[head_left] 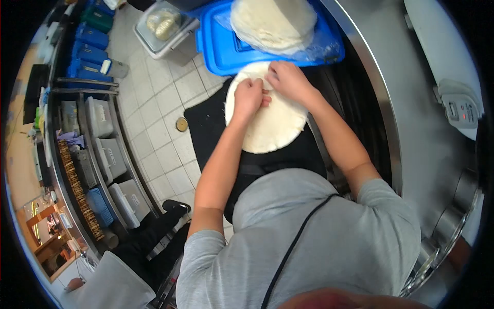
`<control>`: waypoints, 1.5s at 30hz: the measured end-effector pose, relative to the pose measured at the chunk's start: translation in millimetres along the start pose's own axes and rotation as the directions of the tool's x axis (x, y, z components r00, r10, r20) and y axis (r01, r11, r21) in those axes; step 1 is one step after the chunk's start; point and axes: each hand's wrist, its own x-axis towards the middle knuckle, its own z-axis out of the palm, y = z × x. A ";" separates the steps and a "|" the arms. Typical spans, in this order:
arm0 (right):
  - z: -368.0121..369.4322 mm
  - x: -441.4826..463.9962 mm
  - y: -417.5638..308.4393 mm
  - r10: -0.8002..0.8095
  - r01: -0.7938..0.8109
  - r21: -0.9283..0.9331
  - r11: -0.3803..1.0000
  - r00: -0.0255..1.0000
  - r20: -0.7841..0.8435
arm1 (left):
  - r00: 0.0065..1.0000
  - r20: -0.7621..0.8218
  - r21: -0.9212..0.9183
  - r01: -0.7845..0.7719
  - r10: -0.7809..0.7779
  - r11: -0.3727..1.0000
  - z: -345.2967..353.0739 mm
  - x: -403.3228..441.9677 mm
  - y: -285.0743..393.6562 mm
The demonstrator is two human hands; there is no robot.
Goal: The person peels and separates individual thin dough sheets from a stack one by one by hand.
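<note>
A pale, round stack of thin pastry sheets (pixel 270 126) rests on my lap over a black apron (pixel 203 136). My left hand (pixel 249 98) is closed over the upper part of the stack, its fingertips pinching at the top sheet. Close beside it, my right hand (pixel 289 82) has its fingers curled in a pinch at the far edge of the same sheet. Just beyond, a taller pile of similar round sheets (pixel 272 23) lies on clear plastic on a blue tray (pixel 216 56). What sits exactly between my fingertips is partly hidden.
A steel counter (pixel 368 62) runs along my right, with a white device (pixel 459 109) beyond it. To the left stands a shelf with lidded plastic bins (pixel 110 159). Another person (pixel 149 242) is at lower left. A grey container (pixel 167 36) stands on the tiled floor (pixel 159 98).
</note>
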 end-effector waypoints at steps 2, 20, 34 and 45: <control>-0.3 5.2 -0.9 -0.037 0.038 0.027 0.999 0.999 -0.009 | 1.000 0.005 -0.033 -0.024 0.024 0.999 -2.3 3.0 2.8; 16.4 16.5 -2.5 -0.091 0.090 -0.012 0.996 0.994 -0.067 | 0.999 -0.018 0.127 -0.040 0.043 0.991 -10.3 0.5 8.2; 21.9 31.0 -2.0 -0.054 0.056 0.019 0.998 0.995 -0.082 | 0.990 -0.085 0.389 -0.067 0.109 0.919 -19.8 3.4 7.7; 3.3 6.0 -27.6 -0.223 0.186 -0.164 0.969 0.942 -0.251 | 0.622 0.275 0.779 -0.591 0.733 0.209 -51.8 -2.6 -6.0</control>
